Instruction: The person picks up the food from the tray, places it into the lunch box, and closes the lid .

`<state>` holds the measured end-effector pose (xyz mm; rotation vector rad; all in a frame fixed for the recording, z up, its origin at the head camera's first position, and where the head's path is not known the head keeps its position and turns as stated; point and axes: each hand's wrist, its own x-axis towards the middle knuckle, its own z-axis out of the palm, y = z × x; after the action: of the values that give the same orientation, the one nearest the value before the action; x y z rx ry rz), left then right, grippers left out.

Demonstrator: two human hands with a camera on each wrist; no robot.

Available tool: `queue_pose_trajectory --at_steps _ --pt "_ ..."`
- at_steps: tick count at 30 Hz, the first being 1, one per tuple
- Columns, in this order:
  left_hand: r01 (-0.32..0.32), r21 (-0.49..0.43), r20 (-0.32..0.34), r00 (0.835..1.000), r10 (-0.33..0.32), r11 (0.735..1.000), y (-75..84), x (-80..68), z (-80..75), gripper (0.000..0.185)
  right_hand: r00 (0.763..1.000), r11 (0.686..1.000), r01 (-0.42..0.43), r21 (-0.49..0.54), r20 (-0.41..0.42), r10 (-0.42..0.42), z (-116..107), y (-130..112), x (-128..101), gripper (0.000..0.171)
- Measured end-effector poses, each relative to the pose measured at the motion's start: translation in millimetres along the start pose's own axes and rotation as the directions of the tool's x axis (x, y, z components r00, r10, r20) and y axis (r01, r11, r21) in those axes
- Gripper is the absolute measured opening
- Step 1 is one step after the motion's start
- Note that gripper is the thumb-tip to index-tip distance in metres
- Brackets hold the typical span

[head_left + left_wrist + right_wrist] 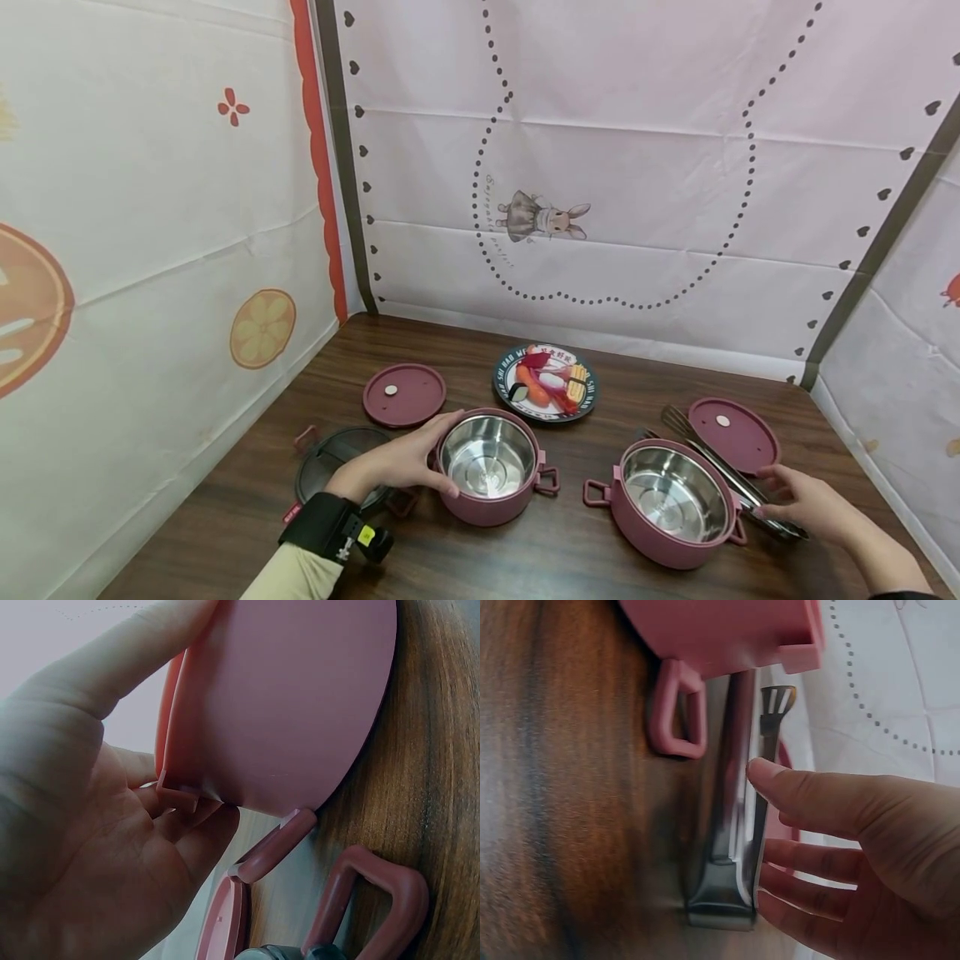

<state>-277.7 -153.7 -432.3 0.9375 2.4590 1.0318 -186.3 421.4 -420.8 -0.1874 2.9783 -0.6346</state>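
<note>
My left hand [408, 457] grips the left side of a maroon pot [491, 510] with a steel inside, which stands uncovered on the table. In the left wrist view the thumb lies along the pot's outer wall, and the other fingers are bent behind it by the clip. A second maroon pot [660, 537] stands to the right, uncovered too. Beside it lie metal tongs [735, 825] and a slotted-head utensil [778, 701]. My right hand [810, 504] is at the tongs, thumb tip over their edge and loosely spread fingers alongside, not closed around them.
Behind the left pot are a maroon lid [408, 398] and a plate [504, 392] of sushi-like food pieces. Left of my left wrist sits a dark round pan with a glass-like top [330, 458]. Another maroon lid [738, 437] lies behind the tongs. Printed cloth walls [637, 183] border the table.
</note>
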Motion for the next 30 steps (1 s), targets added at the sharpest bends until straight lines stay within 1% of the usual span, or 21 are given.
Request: queue_pose_trajectory --at_steps 2,6,9,15,17,21,23,26,30 --pt "-0.003 0.001 0.000 1.000 0.003 1.000 -0.2 0.2 -0.2 0.112 1.000 1.000 0.004 0.003 0.007 -0.004 3 1 0 0.057" --pt "-0.009 0.003 -0.001 1.000 0.009 1.000 -0.3 0.4 -0.2 0.112 1.000 1.000 -0.013 -0.003 0.016 0.013 8 2 1 0.056" --pt "-0.011 0.001 -0.001 1.000 0.011 1.000 -0.1 0.3 -0.1 0.112 1.000 1.000 -0.006 -0.018 0.005 0.006 11 2 1 0.055" --pt "-0.010 -0.003 0.000 1.000 0.010 1.000 0.6 -0.5 -1.0 0.113 0.998 0.997 0.058 -0.044 -0.034 -0.060 20 3 2 0.061" --pt "-0.006 -0.003 0.000 1.000 0.006 1.000 0.8 -0.7 -1.1 0.113 0.995 0.994 0.082 -0.077 -0.047 -0.086 23 3 3 0.062" --pt "0.005 -0.003 0.003 1.000 -0.005 1.000 1.4 -0.5 -0.4 0.113 0.986 0.981 0.120 -0.151 -0.096 -0.136 26 2 4 0.050" --pt "0.010 -0.002 0.003 1.000 -0.010 1.000 1.7 -0.5 -0.1 0.113 0.981 0.978 0.127 -0.167 -0.123 -0.148 24 1 3 0.044" --pt "0.015 -0.002 0.002 1.000 -0.015 1.000 1.7 -0.7 0.0 0.113 0.982 0.982 0.127 -0.141 -0.119 -0.144 16 -2 1 0.040" --pt "0.022 -0.006 0.001 1.000 -0.022 1.000 1.2 -1.3 0.1 0.112 0.991 0.985 0.068 -0.159 -0.100 -0.085 0 -10 -1 0.043"
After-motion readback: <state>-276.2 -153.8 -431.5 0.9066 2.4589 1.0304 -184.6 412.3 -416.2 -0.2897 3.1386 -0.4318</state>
